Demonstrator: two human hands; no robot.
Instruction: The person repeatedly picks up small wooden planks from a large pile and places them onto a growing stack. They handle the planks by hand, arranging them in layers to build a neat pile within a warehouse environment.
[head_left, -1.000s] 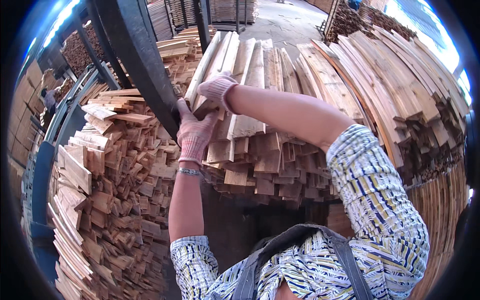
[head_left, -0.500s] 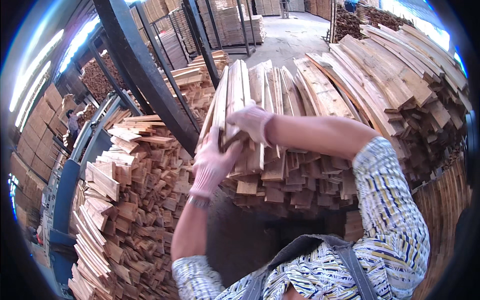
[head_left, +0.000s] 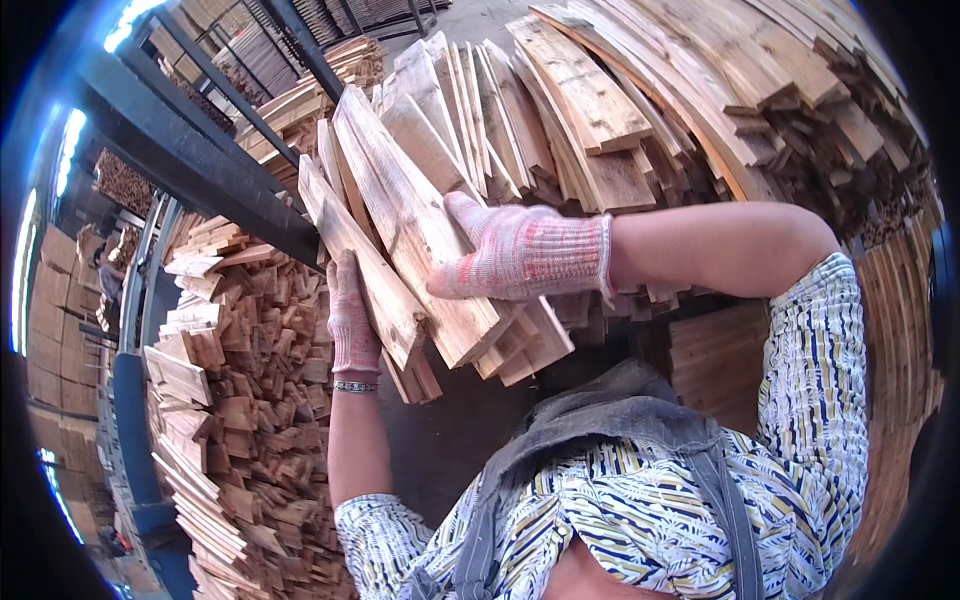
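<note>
The right hand [head_left: 515, 245] is clasping several boards [head_left: 405, 240]; the left hand [head_left: 350, 312] is bracing their left side, its finger closure not showing; these few are lying gathered between both palms; many more are lying ungathered in the stack [head_left: 590, 95] beyond the grip.

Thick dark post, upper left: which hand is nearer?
Left: the left hand is near the dark post, by its lower end; the right hand is farther right, on the wide board.

Pink knit gloves [head_left: 540, 250], patterned shirt [head_left: 640, 490], bracelet [head_left: 356, 387]
</note>
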